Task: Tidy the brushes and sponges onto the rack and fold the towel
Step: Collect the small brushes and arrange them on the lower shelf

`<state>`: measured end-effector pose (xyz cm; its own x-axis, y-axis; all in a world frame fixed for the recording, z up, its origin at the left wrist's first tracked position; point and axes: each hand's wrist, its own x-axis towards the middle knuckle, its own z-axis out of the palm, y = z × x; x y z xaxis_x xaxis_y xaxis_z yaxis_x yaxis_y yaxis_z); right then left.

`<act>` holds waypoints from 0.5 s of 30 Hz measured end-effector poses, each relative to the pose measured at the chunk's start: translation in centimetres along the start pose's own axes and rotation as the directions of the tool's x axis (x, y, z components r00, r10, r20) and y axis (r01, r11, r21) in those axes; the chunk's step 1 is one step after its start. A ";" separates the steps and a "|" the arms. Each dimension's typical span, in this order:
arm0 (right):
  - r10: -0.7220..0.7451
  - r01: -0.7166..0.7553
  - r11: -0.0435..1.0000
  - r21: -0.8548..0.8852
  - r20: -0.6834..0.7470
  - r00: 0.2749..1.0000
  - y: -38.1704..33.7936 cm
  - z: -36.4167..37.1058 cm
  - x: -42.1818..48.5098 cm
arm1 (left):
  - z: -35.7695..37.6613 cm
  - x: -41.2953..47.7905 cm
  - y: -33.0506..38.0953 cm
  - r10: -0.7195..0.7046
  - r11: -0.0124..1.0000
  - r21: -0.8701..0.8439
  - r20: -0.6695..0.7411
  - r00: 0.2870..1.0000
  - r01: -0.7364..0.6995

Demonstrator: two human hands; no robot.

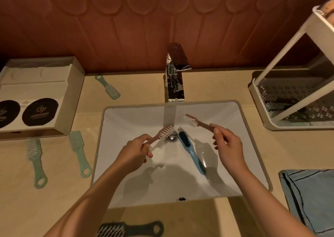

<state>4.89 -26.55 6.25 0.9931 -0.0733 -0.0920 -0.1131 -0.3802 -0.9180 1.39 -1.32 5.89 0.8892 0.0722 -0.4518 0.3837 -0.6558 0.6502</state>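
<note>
Bare forearms (94, 200), left hand (134, 152), right hand (229, 146)

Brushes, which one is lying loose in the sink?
The blue brush with dark bristles, beside the drain; the pink brushes are held, the green ones lie on the counter.

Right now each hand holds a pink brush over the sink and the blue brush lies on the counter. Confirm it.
Not quite: the head view shows the blue brush lying in the sink, beside the drain. The left hand and right hand each hold a pink brush.

place: bathroom, probably | cues: white sink (112, 191), chrome faucet (176, 77), beige vanity counter (59, 191)
</note>
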 end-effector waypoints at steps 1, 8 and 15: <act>-0.015 0.015 1.000 -0.022 0.019 1.000 0.1 -0.2 -0.1 | 0.3 -0.1 0.3 0.004 0.999 -0.034 0.004 1.000 -0.004; -0.078 0.078 0.997 -0.004 -0.058 0.995 0.3 -2.9 -0.6 | 2.9 -0.9 3.4 -0.122 0.782 -0.601 0.116 0.986 0.167; 0.265 -0.245 0.909 0.337 -0.015 0.964 0.9 -6.3 0.1 | 5.7 -1.8 7.2 -0.149 0.610 -0.753 0.197 0.969 0.247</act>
<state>4.68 -32.71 7.84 0.9269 -0.1854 -0.3263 -0.3349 -0.0166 -0.9421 1.18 -10.49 7.89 0.7556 0.0194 -0.6548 0.6411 0.1839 0.7451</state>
